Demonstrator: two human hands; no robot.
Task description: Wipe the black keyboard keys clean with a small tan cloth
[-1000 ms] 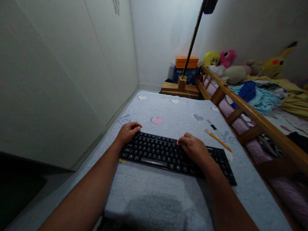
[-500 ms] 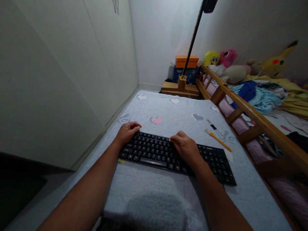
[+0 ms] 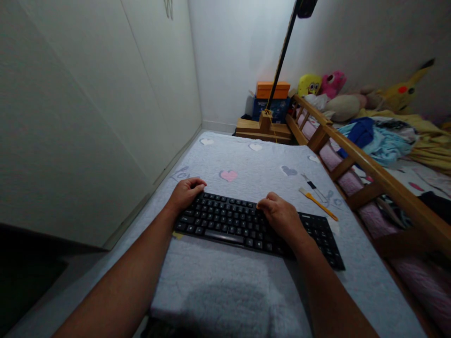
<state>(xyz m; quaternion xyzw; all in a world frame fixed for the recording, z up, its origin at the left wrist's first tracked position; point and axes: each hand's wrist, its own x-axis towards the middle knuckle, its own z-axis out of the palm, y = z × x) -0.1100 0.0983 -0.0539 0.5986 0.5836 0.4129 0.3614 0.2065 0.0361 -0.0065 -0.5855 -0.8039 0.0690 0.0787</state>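
A black full-size keyboard (image 3: 225, 219) lies at a slight slant on the cloth-covered surface. At its upper left corner, my left hand (image 3: 185, 194) is closed on the edge, thumb and fingers together. My right hand (image 3: 280, 213) is over the top row of keys, right of the middle, with its fingers pinched and touching the keyboard. Something small and orange-yellow shows at those fingertips, too little to name. The right hand and forearm hide part of the keys. Beyond the keyboard's right end lies a brush (image 3: 321, 205) with an orange handle.
A thin tool with a black grip (image 3: 311, 185) lies behind the brush. The light blue heart-patterned cloth (image 3: 243, 159) covers the surface. A wooden bed rail (image 3: 373, 164) borders the right side; a pale cabinet (image 3: 105, 117) stands left. At the back is a wooden stand (image 3: 264, 124).
My right hand has slid to the right along the keyboard's upper keys, fingers still pinched. My left hand stays at the upper left corner.
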